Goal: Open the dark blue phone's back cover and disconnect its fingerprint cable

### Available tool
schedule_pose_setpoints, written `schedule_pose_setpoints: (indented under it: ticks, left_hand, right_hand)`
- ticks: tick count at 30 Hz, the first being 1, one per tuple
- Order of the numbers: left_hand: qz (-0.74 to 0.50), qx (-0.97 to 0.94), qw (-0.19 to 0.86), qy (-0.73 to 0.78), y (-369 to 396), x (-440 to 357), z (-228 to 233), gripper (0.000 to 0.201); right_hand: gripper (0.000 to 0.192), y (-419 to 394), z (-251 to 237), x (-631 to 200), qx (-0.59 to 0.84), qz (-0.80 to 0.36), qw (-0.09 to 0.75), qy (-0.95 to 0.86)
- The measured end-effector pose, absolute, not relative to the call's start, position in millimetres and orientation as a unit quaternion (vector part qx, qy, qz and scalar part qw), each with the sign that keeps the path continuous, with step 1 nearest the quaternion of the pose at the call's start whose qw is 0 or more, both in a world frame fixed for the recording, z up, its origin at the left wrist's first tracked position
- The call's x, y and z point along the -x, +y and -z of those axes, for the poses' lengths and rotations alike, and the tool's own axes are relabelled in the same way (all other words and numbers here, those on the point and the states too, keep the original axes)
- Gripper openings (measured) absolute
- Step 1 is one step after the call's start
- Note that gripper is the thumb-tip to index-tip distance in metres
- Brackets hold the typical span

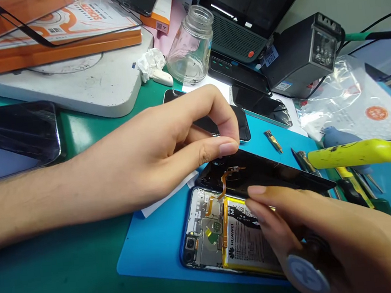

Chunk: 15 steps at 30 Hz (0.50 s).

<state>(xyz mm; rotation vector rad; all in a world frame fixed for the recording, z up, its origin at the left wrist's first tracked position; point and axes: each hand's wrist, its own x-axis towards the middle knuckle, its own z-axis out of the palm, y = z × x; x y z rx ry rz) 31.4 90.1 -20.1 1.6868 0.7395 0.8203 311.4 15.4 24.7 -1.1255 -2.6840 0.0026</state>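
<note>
An opened phone (211, 237) lies on a blue mat (156, 242), its battery (242, 243) and circuit board exposed. A black back cover (267, 172) is tilted up along the phone's far edge, joined to the board by an orange flex cable (224, 183). My left hand (168, 149) pinches the cover's upper left corner between thumb and forefinger. My right hand (329, 239) rests over the battery with a round-capped tool (306, 271) in its palm, fingertips touching the cover's lower edge.
A yellow-handled tool (358, 153), tweezers and a small brush (273, 140) lie right of the phone. Behind are other phones (260, 105), a glass jar (191, 45), a black station box (306, 53), a white board (100, 89) and orange boxes. A dark screen panel (14, 134) lies left.
</note>
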Motion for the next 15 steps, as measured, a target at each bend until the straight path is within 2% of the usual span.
schedule_pose_setpoints:
  ticks: [3, 8, 15]
  left_hand:
    - [-0.341, -0.706, 0.535, 0.314, 90.5, -31.3, 19.6, 0.017]
    - [-0.346, -0.715, 0.514, 0.323, 91.2, -33.5, 21.2, 0.013]
    - [-0.352, -0.713, 0.512, 0.325, 88.6, -33.2, 23.2, 0.019]
  right_hand:
    - [0.019, 17.8, -20.9, -313.0, 0.416, 0.007, 0.114, -0.902]
    - [0.020, 16.0, -14.2, -303.3, 0.494, 0.090, 0.173, -0.847]
    - [0.027, 11.4, -8.9, -308.2, 0.496, 0.067, 0.160, -0.851]
